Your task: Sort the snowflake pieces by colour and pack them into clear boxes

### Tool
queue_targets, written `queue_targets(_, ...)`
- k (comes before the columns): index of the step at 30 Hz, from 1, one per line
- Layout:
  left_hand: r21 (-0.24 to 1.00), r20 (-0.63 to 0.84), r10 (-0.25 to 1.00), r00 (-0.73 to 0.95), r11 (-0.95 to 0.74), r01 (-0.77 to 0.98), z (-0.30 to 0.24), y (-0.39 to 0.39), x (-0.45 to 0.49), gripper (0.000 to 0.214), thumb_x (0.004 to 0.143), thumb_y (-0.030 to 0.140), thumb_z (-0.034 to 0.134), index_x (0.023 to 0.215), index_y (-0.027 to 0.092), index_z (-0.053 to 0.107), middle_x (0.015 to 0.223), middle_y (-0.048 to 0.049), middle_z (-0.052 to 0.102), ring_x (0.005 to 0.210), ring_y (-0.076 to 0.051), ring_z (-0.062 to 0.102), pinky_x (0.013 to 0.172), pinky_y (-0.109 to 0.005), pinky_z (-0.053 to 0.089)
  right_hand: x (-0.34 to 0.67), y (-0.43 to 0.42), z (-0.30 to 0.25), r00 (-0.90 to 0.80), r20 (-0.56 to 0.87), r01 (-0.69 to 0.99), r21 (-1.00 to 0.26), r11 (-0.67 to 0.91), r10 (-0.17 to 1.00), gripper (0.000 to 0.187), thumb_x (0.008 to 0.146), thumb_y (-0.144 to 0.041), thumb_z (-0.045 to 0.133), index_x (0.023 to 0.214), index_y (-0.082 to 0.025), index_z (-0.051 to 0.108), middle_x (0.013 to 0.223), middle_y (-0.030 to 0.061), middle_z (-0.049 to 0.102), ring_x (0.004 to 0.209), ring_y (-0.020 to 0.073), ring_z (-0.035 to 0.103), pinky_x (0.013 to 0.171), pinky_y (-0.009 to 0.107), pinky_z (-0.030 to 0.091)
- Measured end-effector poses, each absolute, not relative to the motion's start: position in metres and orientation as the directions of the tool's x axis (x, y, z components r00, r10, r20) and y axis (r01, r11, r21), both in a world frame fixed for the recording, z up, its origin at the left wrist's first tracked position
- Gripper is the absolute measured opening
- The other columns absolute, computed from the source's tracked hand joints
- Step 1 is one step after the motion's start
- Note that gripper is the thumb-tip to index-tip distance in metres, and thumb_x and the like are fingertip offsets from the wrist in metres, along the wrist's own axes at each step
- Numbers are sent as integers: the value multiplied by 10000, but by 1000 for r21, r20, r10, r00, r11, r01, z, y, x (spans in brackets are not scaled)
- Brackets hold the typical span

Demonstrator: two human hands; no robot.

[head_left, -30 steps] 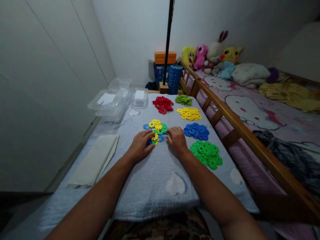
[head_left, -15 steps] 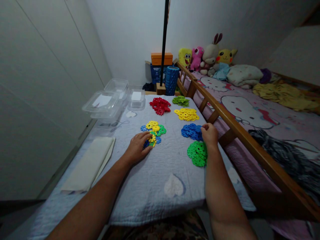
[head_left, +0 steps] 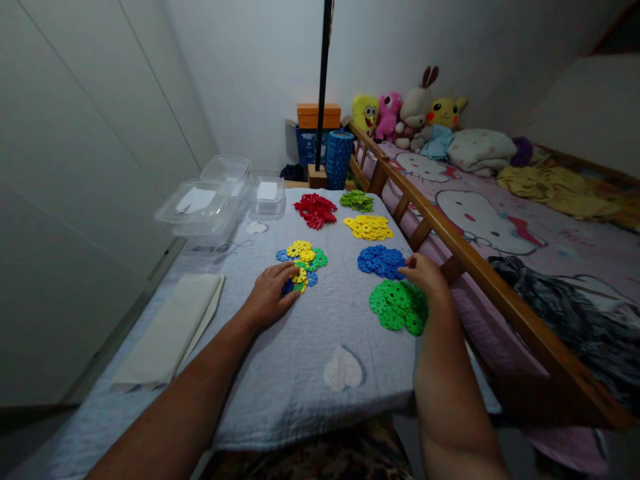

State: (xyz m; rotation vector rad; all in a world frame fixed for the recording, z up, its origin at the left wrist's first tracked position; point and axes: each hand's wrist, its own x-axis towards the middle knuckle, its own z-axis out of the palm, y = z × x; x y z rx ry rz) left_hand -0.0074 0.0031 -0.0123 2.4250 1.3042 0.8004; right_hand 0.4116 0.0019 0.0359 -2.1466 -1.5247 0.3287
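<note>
My left hand (head_left: 273, 293) rests at the near left side of a mixed pile of yellow, blue and green flower-shaped plastic discs (head_left: 301, 251). Its thumb and fingers are spread around the near discs, partly covering them. My right hand (head_left: 421, 272) is at the right edge of a pile of blue discs (head_left: 380, 261), fingers bent and the thumb a little apart from the index finger. No disc shows between them. Just below that hand lies a pile of green discs (head_left: 395, 303), its right side partly hidden by my wrist.
Farther back lie yellow discs (head_left: 369, 227), red pieces (head_left: 315, 210) and light green pieces (head_left: 357, 201). Clear plastic boxes (head_left: 193, 203) stand at the back left, a folded cream cloth (head_left: 170, 333) nearer. A wooden bed rail (head_left: 440, 233) runs along the right.
My right hand has drawn slightly right and down from the blue pile, uncovering more of the blue and green discs. My left hand stays at the mixed pile. The view has shifted slightly.
</note>
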Motion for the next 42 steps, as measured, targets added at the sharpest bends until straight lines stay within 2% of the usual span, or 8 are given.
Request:
queue_targets(5, 481, 343, 827, 446, -562, 673, -10, 3, -8, 465, 879, 387, 614, 1312, 217, 613, 1432, -132, 594, 1321, -315, 537, 1123, -526, 425, 404, 0, 31, 322, -29, 843, -447, -301, 946, 213, 697, -298, 741, 696, -221, 542, 651, -39, 593, 633, 140, 546, 569, 253, 313)
queue_targets(10, 485, 338, 828, 448, -561, 671, -10, 3, -9, 464, 880, 387, 614, 1310, 213, 610, 1433, -128, 595, 1327, -313, 533, 1135, -521, 417, 398, 6, 27, 341, -56, 863, -378, -336, 938, 203, 716, -292, 736, 675, -219, 551, 636, -31, 608, 624, 138, 548, 557, 261, 290)
queue_targets(15, 485, 336, 830, 446, -558, 673, -10, 3, -9, 463, 873, 376, 616, 1305, 211, 610, 1435, -134, 593, 1325, -316, 534, 1136, -528, 414, 401, 10, 21, 332, 11, 869, -392, -301, 943, 172, 718, -281, 718, 668, -212, 568, 631, -30, 608, 635, 141, 560, 575, 259, 316)
queue_targets(25, 487, 334, 830, 447, -558, 672, -10, 4, -9, 462, 874, 382, 617, 1307, 221, 615, 1431, -130, 595, 1324, -318, 538, 1133, -528, 418, 405, 8, 14, 341, 108, 872, -407, -272, 934, 98, 736, -278, 692, 776, -199, 650, 738, -2, 668, 701, 160, 594, 649, 263, 388)
queue_targets(36, 487, 335, 830, 446, -558, 672, -9, 3, -8, 455, 880, 380, 618, 1304, 217, 611, 1428, -130, 596, 1318, -314, 538, 1130, -524, 418, 404, 7, 16, 316, 78, 887, -379, -265, 946, 121, 733, -280, 716, 749, -201, 625, 727, -13, 654, 708, 155, 590, 626, 256, 360)
queue_targets(42, 485, 337, 825, 454, -565, 667, -7, 3, -8, 459, 874, 370, 619, 1305, 216, 608, 1425, -133, 597, 1325, -316, 535, 1131, -523, 418, 400, 9, 16, 346, 83, 875, -388, -289, 935, 115, 742, -270, 717, 778, -197, 635, 757, -5, 664, 716, 159, 593, 652, 258, 385)
